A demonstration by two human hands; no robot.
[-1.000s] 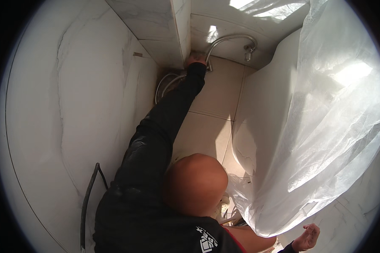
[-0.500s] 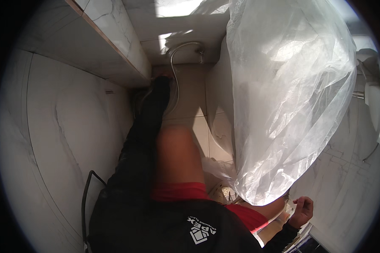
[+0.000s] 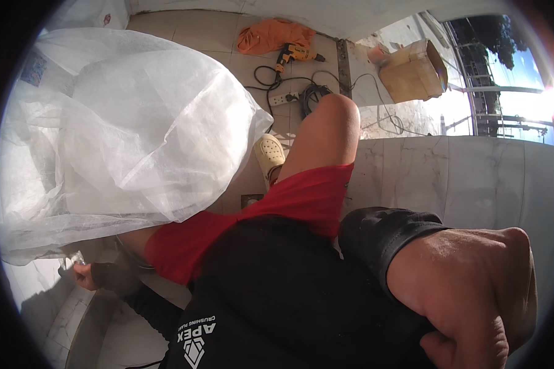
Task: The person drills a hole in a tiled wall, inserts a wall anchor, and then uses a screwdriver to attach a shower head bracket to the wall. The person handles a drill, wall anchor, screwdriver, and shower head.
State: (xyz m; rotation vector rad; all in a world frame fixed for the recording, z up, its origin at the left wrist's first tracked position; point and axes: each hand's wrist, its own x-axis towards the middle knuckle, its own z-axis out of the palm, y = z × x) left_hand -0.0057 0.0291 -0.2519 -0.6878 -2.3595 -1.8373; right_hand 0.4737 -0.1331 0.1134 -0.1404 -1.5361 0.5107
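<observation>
Person in a black top (image 3: 301,295) and red shorts (image 3: 301,197), in a tiled rm. The L hand (image 3: 85,277), far lower L, is bent at a small shiny piece (image 3: 74,257), just below the edge of a translucent white sheet (image 3: 154,129); whether the fingers pinch it is too small to make out. The R hand (image 3: 474,289) looms v. close to the lens, fingers curled inward, in front of a marbled wall (image 3: 437,178) (palm hidden, so one can't say if it grips anything). A cream clog (image 3: 268,152) shows beside the sheet. In the bkgd, a yellow-and-black drill (image 3: 292,55) lies by an orange cloth (image 3: 261,35), w/ a white power strip (image 3: 283,98) nearby and a cardboard box (image 3: 409,74) at upper R.
</observation>
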